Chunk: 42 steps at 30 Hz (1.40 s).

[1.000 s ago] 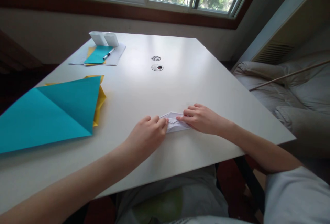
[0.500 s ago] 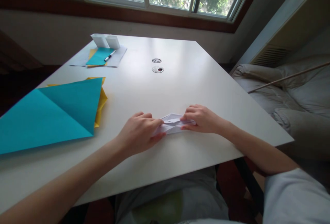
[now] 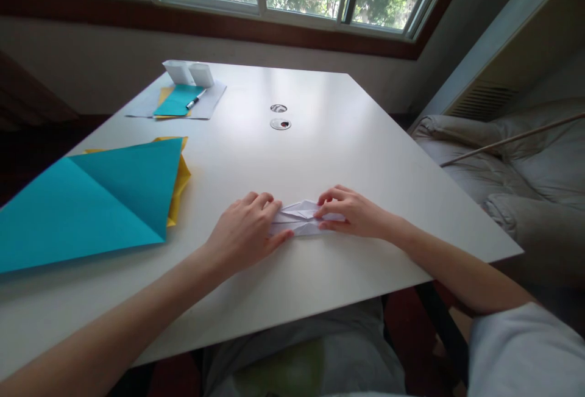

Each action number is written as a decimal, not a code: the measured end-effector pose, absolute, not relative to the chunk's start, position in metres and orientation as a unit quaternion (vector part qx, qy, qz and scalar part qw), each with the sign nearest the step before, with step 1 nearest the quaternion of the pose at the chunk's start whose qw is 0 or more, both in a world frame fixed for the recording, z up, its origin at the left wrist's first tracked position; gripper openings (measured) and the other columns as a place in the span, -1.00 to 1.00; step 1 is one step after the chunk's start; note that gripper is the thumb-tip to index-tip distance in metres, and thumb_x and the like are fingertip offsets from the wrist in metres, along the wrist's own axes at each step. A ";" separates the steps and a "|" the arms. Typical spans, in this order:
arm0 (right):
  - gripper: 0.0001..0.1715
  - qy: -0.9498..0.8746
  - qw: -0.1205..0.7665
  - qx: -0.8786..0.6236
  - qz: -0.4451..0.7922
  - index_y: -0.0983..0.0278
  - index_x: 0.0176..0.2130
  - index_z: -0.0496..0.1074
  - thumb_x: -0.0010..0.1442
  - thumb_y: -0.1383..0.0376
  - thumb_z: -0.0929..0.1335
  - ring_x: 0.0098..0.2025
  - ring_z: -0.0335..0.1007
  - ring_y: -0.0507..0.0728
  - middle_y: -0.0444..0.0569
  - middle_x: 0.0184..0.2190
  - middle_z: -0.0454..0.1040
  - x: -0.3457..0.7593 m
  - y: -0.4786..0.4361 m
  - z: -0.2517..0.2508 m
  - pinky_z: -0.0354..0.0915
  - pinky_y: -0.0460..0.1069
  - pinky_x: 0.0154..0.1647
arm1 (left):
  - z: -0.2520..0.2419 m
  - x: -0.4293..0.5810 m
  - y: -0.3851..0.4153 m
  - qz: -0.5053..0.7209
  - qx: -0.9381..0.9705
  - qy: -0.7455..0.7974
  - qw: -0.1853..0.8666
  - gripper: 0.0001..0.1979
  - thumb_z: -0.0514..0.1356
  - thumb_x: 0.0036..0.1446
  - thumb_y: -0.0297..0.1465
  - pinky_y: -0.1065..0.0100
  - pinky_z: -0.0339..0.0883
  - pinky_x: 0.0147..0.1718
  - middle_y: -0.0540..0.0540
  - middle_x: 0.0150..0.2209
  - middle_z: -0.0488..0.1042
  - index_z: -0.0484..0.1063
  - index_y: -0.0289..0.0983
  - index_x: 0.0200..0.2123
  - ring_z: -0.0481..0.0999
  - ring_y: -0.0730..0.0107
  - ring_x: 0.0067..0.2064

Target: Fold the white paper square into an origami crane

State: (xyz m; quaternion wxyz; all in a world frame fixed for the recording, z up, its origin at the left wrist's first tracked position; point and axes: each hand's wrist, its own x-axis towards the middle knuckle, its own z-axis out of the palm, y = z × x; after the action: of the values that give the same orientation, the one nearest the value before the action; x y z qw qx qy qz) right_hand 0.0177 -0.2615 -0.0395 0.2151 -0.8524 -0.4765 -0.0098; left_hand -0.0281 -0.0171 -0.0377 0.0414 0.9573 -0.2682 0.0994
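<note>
A narrow piece of folded white paper lies on the white table near its front edge, with layered flaps and a crease along its length. My left hand holds its left end, fingers at the far edge and thumb at the near edge. On the right part, my right hand grips a flap between thumb and curled fingers. The paper's two ends are partly hidden under my hands.
Left of my hands lies a large creased turquoise sheet over yellow folded paper. Farther back are two white paper boxes, small coloured sheets and a pen. Round cable holes sit mid-table; a sofa stands right.
My left fingers have shifted outward to the far edge, showing more of the paper's left part. My right hand has moved slightly left along the flap.
</note>
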 end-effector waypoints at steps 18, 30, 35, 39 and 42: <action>-0.78 -0.329 0.306 -0.892 0.052 0.30 -0.41 0.36 0.15 0.19 0.28 -0.53 0.16 -0.05 -0.17 -0.57 0.31 0.013 -0.249 -0.031 0.06 -0.15 -0.54 | -0.033 -0.023 -0.019 0.097 0.962 -0.236 0.097 -0.77 0.13 0.05 -0.25 0.44 0.11 -0.56 0.02 -0.45 0.45 0.22 -0.21 -0.24 0.43 0.38 -0.49; -0.91 -0.489 0.163 -0.825 -0.233 0.23 -0.38 0.40 0.08 0.39 0.31 -0.04 0.25 0.16 -0.03 -0.04 0.40 0.010 -0.244 -0.049 0.20 0.06 -0.06 | -0.040 -0.002 -0.002 0.095 0.907 -0.406 0.066 -0.80 0.04 0.13 -0.49 0.36 0.29 -0.25 -0.09 -0.13 0.44 0.37 -0.23 -0.18 0.38 0.32 -0.13; -0.89 -0.520 0.149 -0.824 -0.169 0.25 -0.30 0.40 0.15 0.36 0.27 -0.15 0.35 0.09 -0.07 -0.25 0.50 0.011 -0.245 -0.052 0.25 -0.03 -0.14 | -0.029 -0.006 0.003 0.032 0.905 -0.419 0.064 -0.63 0.06 0.04 -0.55 0.29 0.29 -0.15 -0.09 -0.10 0.43 0.32 -0.21 -0.04 0.36 0.28 -0.09; -0.86 -0.527 0.126 -0.825 -0.158 0.25 -0.28 0.41 0.16 0.36 0.26 -0.23 0.38 0.08 -0.06 -0.24 0.50 0.012 -0.245 -0.051 0.26 -0.05 -0.19 | -0.025 -0.013 0.002 0.031 0.900 -0.430 0.065 -0.61 0.09 0.06 -0.46 0.22 0.25 -0.07 -0.11 -0.04 0.40 0.29 -0.20 0.00 0.35 0.24 -0.05; -0.83 -0.545 0.123 -0.820 -0.124 0.25 -0.27 0.41 0.19 0.31 0.24 -0.19 0.38 0.08 -0.04 -0.21 0.49 0.012 -0.247 -0.048 0.26 -0.04 -0.15 | -0.028 -0.015 0.000 0.031 0.886 -0.457 0.074 -0.67 0.07 0.15 -0.35 0.23 0.24 -0.06 -0.10 -0.01 0.38 0.30 -0.16 0.00 0.37 0.27 -0.04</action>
State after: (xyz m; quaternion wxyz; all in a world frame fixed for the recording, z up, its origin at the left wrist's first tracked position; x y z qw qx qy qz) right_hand 0.0123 -0.2471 -0.0479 0.1231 -0.8200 -0.5451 -0.1239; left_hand -0.0146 -0.0002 -0.0282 0.0743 0.8859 -0.4568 0.0314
